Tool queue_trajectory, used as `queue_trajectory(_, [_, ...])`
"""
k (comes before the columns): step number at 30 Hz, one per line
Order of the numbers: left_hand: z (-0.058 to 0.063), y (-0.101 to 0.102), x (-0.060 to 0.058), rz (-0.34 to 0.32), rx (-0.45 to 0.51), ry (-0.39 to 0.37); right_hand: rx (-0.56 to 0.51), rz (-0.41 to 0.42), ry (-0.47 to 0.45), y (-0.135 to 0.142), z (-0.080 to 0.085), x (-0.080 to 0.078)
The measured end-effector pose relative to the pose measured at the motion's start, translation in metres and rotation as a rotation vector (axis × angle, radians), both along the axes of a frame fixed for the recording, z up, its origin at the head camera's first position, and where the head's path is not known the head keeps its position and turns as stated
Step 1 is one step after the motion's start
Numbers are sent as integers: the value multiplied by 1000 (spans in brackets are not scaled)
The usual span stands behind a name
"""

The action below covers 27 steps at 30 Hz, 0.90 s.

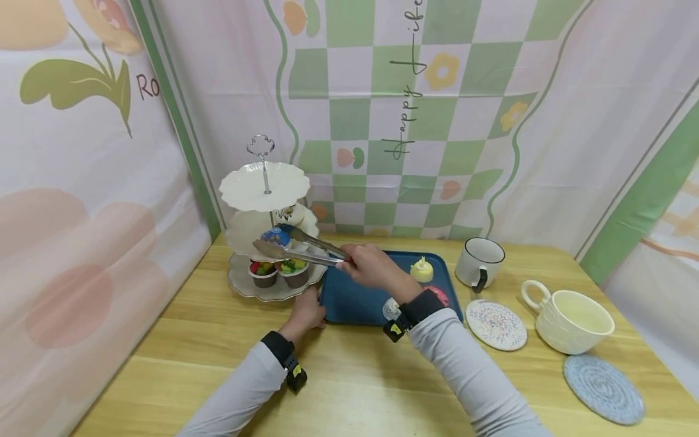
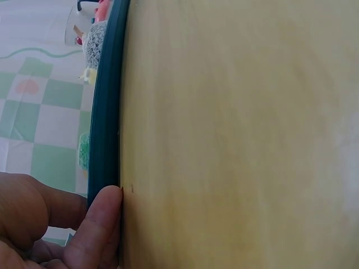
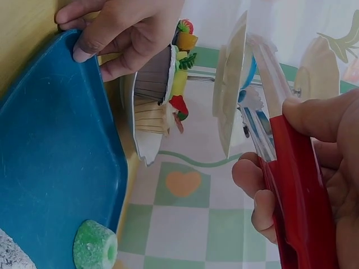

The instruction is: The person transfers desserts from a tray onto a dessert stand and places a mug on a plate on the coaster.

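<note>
Toward the tabletop's (image 1: pixel 180 346) far-left corner, a blue donut (image 1: pixel 276 237) sits on the stand's (image 1: pixel 246 188) middle plate (image 1: pixel 240 233), likely light, best pinched at its sides; right hand (image 1: pixel 374 267) clasps tongs (image 3: pixel 300 190), left hand (image 1: pixel 306 312) pinches the tray's (image 1: pixel 355 300) corner

Brightly and evenly lit in head view, with diffuse light apparently from above and only soft shadow on the table (image 1: pixel 360 382) beside the left sleeve (image 1: pixel 237 388). Fairly crisp at centre, stretched toward the outer edges. Hazy and low in contrast in left wrist view, with table grain softly blurred and pale glare at far right. Visibly dimmer and greyer in right wrist view, with mild sheen on the tongs (image 3: pixel 300 188) and the tray (image 3: pixel 59 134)
</note>
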<state>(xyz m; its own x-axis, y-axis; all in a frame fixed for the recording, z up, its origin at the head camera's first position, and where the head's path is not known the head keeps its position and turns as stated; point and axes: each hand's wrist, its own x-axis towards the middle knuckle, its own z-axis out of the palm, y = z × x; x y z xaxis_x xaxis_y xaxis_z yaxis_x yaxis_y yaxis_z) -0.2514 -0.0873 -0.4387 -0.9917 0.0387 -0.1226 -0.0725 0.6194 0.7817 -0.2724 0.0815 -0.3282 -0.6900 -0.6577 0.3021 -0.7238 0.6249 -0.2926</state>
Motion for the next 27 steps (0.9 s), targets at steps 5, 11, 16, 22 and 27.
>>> queue_trajectory(5, [0,0,-1,8,-6,-5,1,-14,-13,-1,0,-1])
queue_trajectory(11, [0,0,-2,5,-4,-22,2,-34,-39,-1,1,0])
queue_trajectory(16, [0,0,-2,10,-4,-34,-5,-36,-36,0,0,2])
queue_trajectory(22, [0,1,-1,11,-5,-19,-6,-43,-7,4,0,3])
queue_trajectory(27, [1,0,0,15,6,-12,-5,-50,0,9,0,5])
